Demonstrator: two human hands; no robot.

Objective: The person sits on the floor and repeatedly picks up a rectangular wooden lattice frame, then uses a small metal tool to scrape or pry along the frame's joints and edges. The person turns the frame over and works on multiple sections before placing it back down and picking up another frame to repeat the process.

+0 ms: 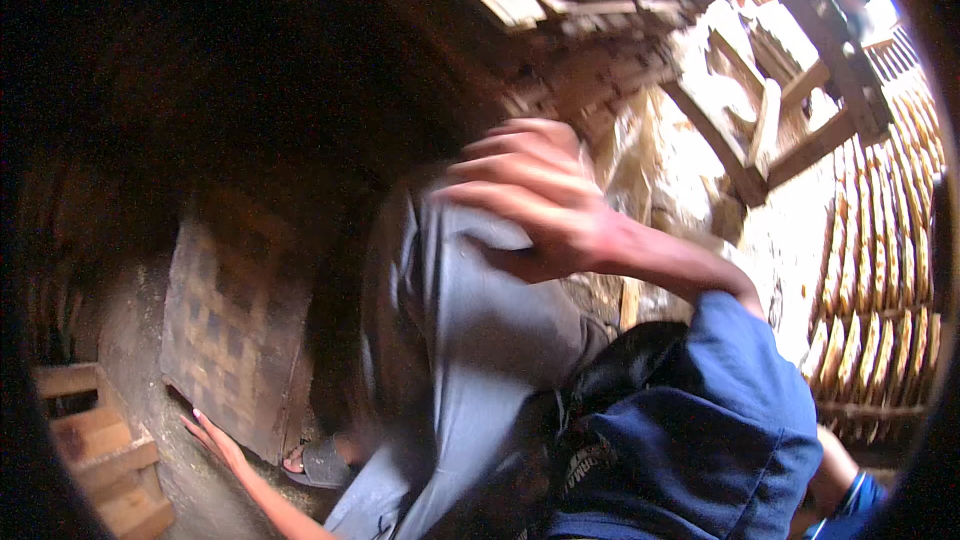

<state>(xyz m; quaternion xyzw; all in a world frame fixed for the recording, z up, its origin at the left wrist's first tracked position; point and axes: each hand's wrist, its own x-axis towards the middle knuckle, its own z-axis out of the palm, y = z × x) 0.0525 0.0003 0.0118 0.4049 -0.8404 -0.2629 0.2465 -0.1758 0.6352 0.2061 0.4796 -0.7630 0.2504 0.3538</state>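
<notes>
My right hand (545, 202) is blurred by motion above my raised knee in grey trousers (465, 270). Its fingers look loosely stretched and apart, and I see nothing in them. At lower left my left hand (218, 440) is open, fingers extended, close to the lower edge of a checkered woven panel (235, 315); whether it touches the panel I cannot tell. The panel leans in shadow and is partly dark. Beside it, a sandalled foot (320, 463) rests on the ground. My navy short sleeve (735, 410) fills the lower right.
A wooden slatted piece (125, 460) stands at lower left. At upper right are a wooden frame (765, 175) and clear plastic sheeting (650, 155). Rows of light sticks (880, 240) line the right. Another person's arm (832, 470) shows at lower right. The upper left is too dark to make out.
</notes>
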